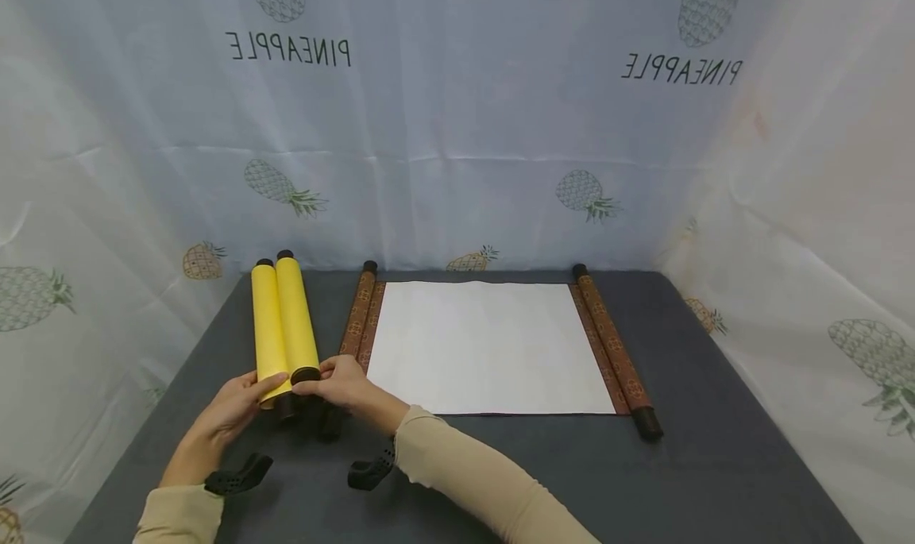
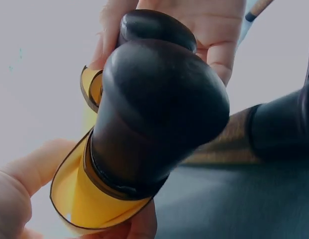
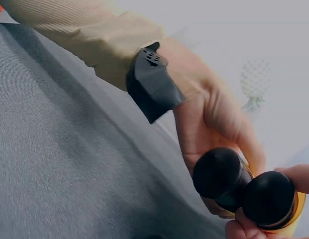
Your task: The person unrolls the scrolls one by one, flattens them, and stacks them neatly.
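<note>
A yellow hanging scroll [image 1: 296,314], wound on two side-by-side rollers with black knobs, lies at the left of the table. My left hand [image 1: 225,409] grips the near end of the left roll, thumb on top of the yellow paper. In the left wrist view, its black knob [image 2: 164,94] sticks out of the loose yellow edge. At the near end of the right roll, my right hand [image 1: 350,385] holds the other knob [image 3: 218,174] between thumb and fingers. The two knobs sit side by side, and the right hand's fingers partly hide behind them.
Right of the hands, a second scroll lies spread out, its white sheet [image 1: 486,345] between brown patterned rollers [image 1: 615,341]. My right hand overlaps the near part of its left roller. A pineapple-print curtain [image 1: 457,131] encloses the dark grey table [image 1: 715,464] at the back and sides.
</note>
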A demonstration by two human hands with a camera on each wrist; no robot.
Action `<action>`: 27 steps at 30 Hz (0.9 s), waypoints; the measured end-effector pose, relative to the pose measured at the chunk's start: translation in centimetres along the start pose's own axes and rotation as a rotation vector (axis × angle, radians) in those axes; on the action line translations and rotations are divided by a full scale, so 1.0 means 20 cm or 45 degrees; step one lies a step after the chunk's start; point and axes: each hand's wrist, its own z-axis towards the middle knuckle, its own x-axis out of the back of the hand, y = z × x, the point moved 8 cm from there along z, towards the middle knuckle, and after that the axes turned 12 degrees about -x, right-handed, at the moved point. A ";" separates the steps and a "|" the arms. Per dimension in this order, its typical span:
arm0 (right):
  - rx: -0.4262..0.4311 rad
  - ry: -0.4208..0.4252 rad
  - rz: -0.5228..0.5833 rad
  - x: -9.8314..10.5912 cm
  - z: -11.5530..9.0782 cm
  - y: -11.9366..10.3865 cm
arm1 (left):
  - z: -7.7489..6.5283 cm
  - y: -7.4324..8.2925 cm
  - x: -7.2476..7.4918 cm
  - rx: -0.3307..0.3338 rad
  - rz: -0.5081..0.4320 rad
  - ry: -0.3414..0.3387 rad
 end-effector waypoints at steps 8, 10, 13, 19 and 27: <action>0.091 -0.144 0.005 0.12 -0.01 0.02 | 0.04 0.08 -0.13 -0.061 -0.067 -0.039; 0.117 -0.173 0.004 0.14 -0.02 0.02 | 0.04 0.10 -0.17 -0.072 -0.079 -0.049; 0.155 -0.200 -0.012 0.18 -0.03 0.04 | 0.05 0.13 -0.21 -0.088 -0.091 -0.074; 0.212 -0.237 -0.032 0.24 -0.07 0.08 | 0.06 0.16 -0.30 -0.123 -0.049 -0.122; 0.215 -0.268 -0.036 0.32 -0.11 0.14 | 0.07 0.21 -0.40 -0.184 -0.010 -0.151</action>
